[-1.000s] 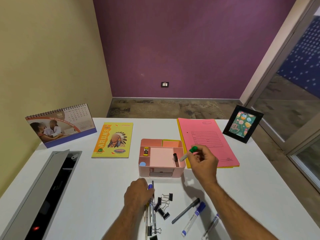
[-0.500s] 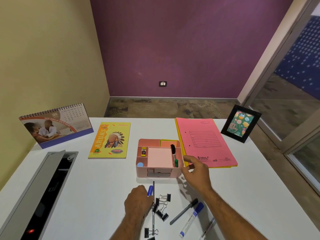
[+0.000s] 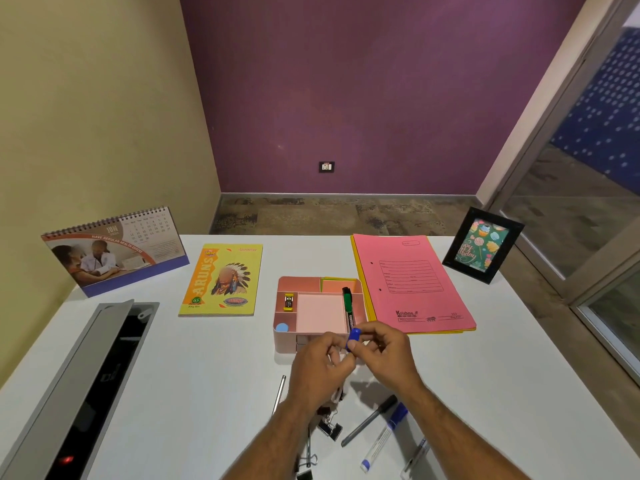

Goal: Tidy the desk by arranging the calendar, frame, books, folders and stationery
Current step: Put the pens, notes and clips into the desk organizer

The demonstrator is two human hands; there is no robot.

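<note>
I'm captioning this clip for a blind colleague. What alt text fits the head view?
Two hands, left hand and right hand, hold a blue-capped pen together just in front of a pink organiser on a white desk. A calendar, notebook, pink folder and frame line the far edge.

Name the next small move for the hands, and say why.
Probably drop the blue-capped pen, pinched between the left hand and right hand, into the pink organizer's right slot beside the green marker; it hovers just at that edge.
</note>
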